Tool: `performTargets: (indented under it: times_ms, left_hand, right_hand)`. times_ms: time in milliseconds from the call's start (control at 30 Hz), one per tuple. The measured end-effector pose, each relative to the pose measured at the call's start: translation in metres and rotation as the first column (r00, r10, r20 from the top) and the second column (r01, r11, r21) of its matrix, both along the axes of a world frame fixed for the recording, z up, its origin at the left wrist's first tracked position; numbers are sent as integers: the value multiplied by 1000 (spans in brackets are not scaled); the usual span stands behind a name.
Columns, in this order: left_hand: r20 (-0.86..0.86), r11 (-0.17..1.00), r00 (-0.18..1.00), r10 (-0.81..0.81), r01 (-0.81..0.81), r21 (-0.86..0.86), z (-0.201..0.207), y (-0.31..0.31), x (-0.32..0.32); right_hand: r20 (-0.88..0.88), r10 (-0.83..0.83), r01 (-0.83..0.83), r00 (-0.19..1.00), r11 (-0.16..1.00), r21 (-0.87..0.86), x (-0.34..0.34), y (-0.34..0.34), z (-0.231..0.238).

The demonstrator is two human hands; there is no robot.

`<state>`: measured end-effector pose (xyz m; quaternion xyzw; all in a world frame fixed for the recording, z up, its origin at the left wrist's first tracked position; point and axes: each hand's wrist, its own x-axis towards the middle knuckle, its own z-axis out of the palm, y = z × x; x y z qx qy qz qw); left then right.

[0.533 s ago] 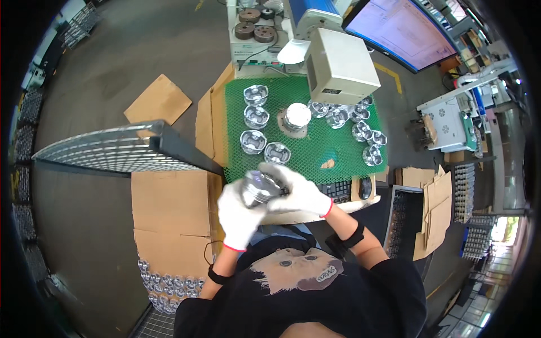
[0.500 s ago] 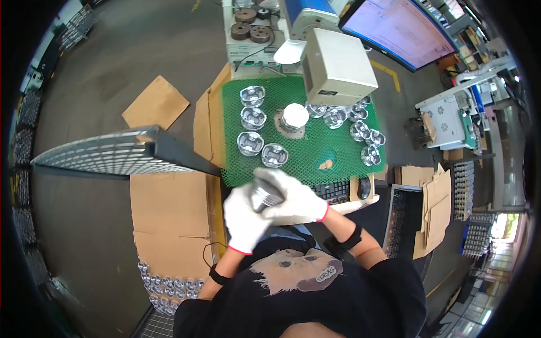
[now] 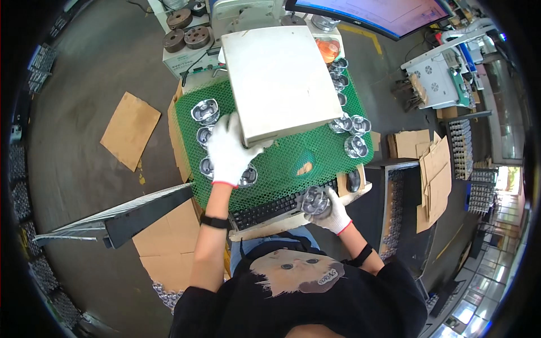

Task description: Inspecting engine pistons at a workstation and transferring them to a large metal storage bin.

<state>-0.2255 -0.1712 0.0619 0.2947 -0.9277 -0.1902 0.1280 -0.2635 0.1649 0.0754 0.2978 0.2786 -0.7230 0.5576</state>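
Piston (image 3: 315, 201) of bright metal sits in the gloved right hand (image 3: 333, 215), right of centre and below the middle of the frame, by the keyboard (image 3: 265, 211). That hand grasps it from the right and lower side. I would expect it to feel compact, fairly heavy and quite rigid, with smooth walls that could slip against fabric and a finish easily scratched or dented by a knock. The sure hold is probably around the outer wall, fingers opposed to the thumb.

The left hand (image 3: 230, 152), also gloved, reaches left of centre among the left-side pistons (image 3: 204, 111), thumb spread; its fingertips are too unclear to tell whether it grips anything.

Underneath lies a green mesh mat (image 3: 293, 174), likely cushioning and grippy, with right-side pistons (image 3: 356, 147) near its right edge. A pale machine housing (image 3: 287, 84) hides much of the upper centre. A mouse (image 3: 353, 180) rests right of the keyboard, and a monitor (image 3: 372, 14) crosses the upper right. Grey floor (image 3: 79, 197) fills the left of the frame, bearing a cardboard sheet (image 3: 131, 130); more cardboard (image 3: 437, 180) is stacked at the right
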Motion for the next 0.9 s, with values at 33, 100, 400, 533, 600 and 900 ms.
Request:
performTargets:
  times_ms: [33, 100, 400, 533, 600, 900]
  left_hand:
    - [-301, 675, 940, 160, 118, 728, -60, -7, -5]
    - [-382, -77, 808, 449, 460, 884, -98, 1, -29]
    - [-311, 984, 948, -64, 113, 140, -14, 22, -3]
    - [-300, 919, 936, 187, -59, 390, 66, 45, 73]
    - [-268, 881, 938, 221, -75, 466, 47, 57, 118]
    - [171, 420, 810, 561, -456, 785, -36, 103, 300]
  right_hand:
    - [13, 8, -8, 1000, 1000, -6, -2, -13, 13]
    - [-18, -30, 31, 999, 998, 56, -11, -17, 24]
    - [-840, 347, -76, 416, 934, 348, -87, -98, -24]
    - [-323, 650, 310, -687, 665, 679, -85, -189, -25]
    - [-551, 562, 123, -617, 761, 638, -86, -220, -59]
    - [-385, 479, 124, -789, 738, 663, -84, -246, -33]
